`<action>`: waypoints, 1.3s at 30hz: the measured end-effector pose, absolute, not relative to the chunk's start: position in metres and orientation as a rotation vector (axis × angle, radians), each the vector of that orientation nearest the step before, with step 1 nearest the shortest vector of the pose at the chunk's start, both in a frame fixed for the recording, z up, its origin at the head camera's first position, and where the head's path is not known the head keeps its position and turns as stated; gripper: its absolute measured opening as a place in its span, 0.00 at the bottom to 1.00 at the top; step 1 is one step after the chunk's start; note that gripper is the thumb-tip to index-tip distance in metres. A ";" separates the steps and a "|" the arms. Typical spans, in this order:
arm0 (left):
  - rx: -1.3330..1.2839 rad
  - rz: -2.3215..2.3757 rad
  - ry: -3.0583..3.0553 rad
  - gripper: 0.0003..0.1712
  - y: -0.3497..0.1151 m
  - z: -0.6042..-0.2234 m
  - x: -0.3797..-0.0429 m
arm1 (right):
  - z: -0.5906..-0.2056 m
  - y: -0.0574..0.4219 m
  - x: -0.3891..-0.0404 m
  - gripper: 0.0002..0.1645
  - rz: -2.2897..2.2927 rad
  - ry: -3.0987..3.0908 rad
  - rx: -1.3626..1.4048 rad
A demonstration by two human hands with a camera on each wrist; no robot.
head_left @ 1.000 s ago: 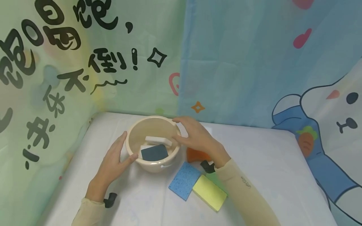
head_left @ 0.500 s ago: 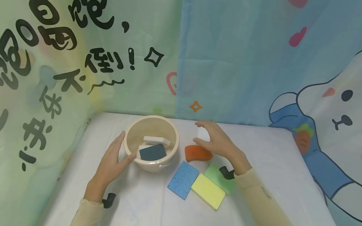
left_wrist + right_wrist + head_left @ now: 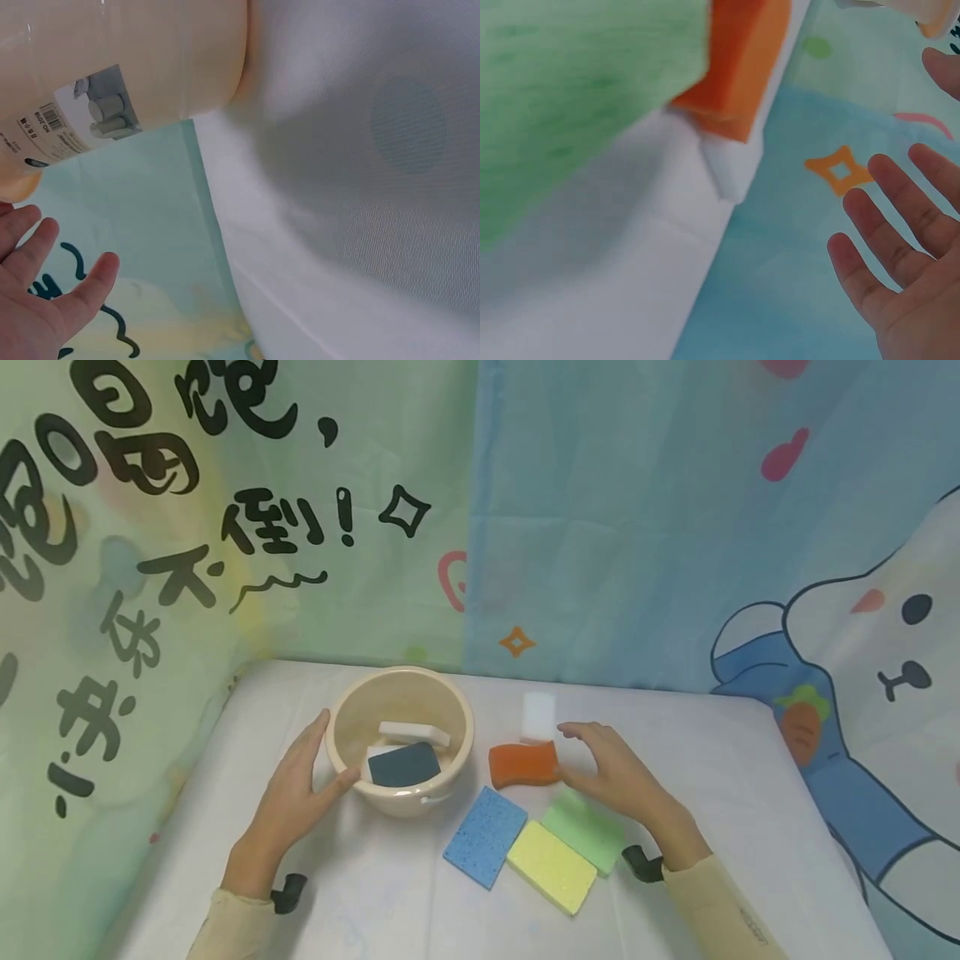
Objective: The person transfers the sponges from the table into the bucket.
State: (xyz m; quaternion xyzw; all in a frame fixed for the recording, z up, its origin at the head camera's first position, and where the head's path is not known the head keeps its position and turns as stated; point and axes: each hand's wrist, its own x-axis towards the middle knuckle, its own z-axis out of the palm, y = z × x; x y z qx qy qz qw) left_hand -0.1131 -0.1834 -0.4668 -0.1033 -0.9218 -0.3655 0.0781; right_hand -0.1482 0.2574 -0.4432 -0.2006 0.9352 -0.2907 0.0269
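Note:
A cream bucket (image 3: 405, 802) stands at the back left of the table. In it lie a dark grey sponge (image 3: 405, 766) and white blocks, one of them a white block (image 3: 415, 733) leaning up. My left hand (image 3: 300, 793) rests against the bucket's left side, fingers straight and thumb at the front rim. An orange wavy sponge (image 3: 523, 765) lies right of the bucket, in front of another white block (image 3: 538, 717). My right hand (image 3: 622, 772) hovers beside the orange sponge with fingers spread, holding nothing. Whether its thumb touches the sponge, I cannot tell.
In front of the orange sponge lie a blue sponge (image 3: 486, 837), a yellow sponge (image 3: 552, 867) and a green sponge (image 3: 585, 832), close together. Printed cloth (image 3: 600, 568) hangs behind and left of the white table (image 3: 360, 902).
My right hand has left the bucket's right rim, passed over the white block, and come toward me beside the orange sponge. My left hand stays at the bucket.

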 end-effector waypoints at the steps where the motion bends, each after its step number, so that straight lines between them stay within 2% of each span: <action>1: -0.312 -1.095 -2.758 0.52 -0.183 -0.467 -0.113 | -0.445 0.261 -0.143 0.35 -0.896 2.893 -0.604; 15: -0.317 -1.134 -2.739 0.52 -0.183 -0.468 -0.111 | -0.472 0.295 -0.079 0.41 -0.824 2.922 -0.410; 21: -0.303 -1.122 -2.746 0.52 -0.182 -0.469 -0.112 | -0.486 0.302 -0.057 0.49 -0.776 2.894 -0.335; 33: -0.306 -1.115 -2.742 0.52 -0.183 -0.469 -0.112 | -0.506 0.304 -0.049 0.56 -0.613 2.912 -0.271; 39: -0.309 -1.121 -2.741 0.52 -0.183 -0.470 -0.113 | -0.508 0.305 -0.049 0.51 -0.634 2.931 -0.270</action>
